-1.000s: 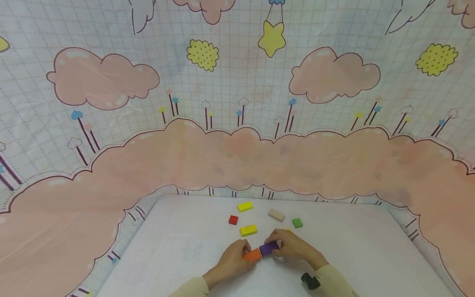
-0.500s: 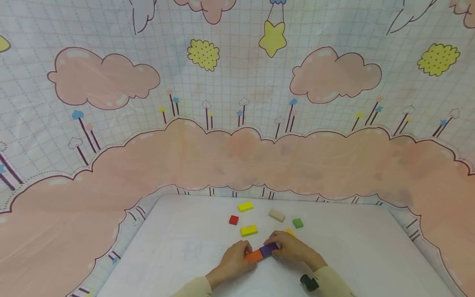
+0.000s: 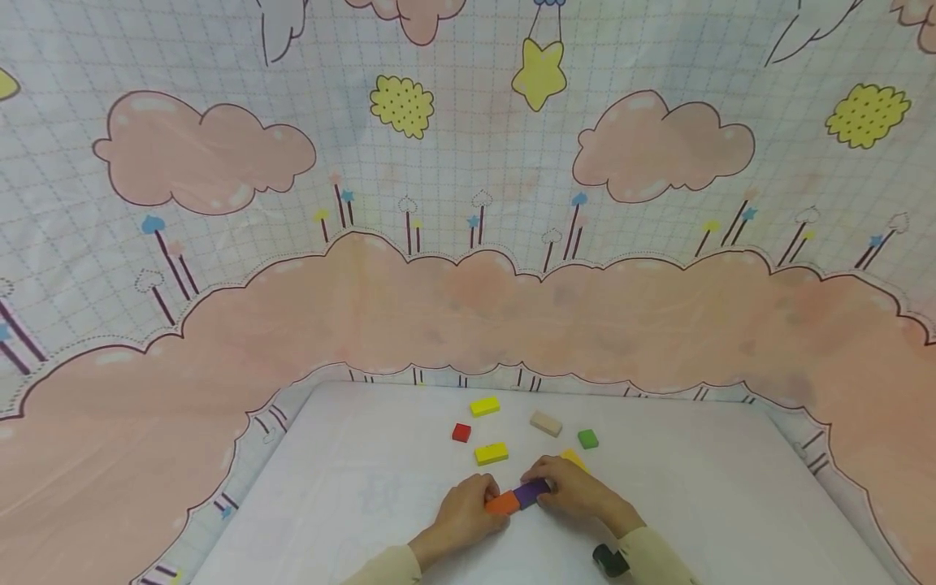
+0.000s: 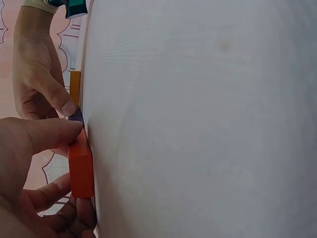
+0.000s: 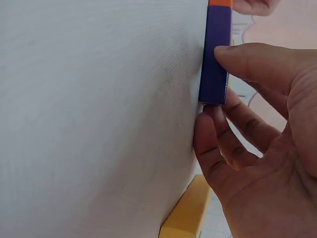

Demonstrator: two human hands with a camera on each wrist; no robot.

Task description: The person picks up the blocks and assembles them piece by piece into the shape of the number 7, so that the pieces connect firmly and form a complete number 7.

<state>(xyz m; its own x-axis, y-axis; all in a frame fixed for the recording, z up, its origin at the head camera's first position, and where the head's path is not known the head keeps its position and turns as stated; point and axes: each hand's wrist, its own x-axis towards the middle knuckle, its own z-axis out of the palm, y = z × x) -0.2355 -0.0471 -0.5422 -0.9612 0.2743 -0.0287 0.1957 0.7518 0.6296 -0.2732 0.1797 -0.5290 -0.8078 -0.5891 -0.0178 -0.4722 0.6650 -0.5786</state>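
An orange block (image 3: 502, 504) and a purple block (image 3: 530, 492) lie end to end on the white tabletop, forming one slanted row. My left hand (image 3: 465, 512) grips the orange block, thumb on its near side and fingers behind it. From the other end, my right hand (image 3: 573, 486) pinches the purple block, as the right wrist view shows with the thumb on the purple side face (image 5: 215, 59). In the left wrist view the orange block (image 4: 81, 166) shows its near end, while most of the purple one is hidden by fingers.
Beyond the hands lie two yellow blocks (image 3: 491, 453), a red block (image 3: 461, 432), a beige block (image 3: 546, 423) and a green block (image 3: 588, 439). An orange-yellow block (image 3: 574, 461) sits just behind my right hand. A dark camera (image 3: 610, 561) is on the right wrist.
Both hands and the two held blocks have shifted very slightly right, and more of the orange-yellow block shows behind my right hand. Both grips stay as they were.
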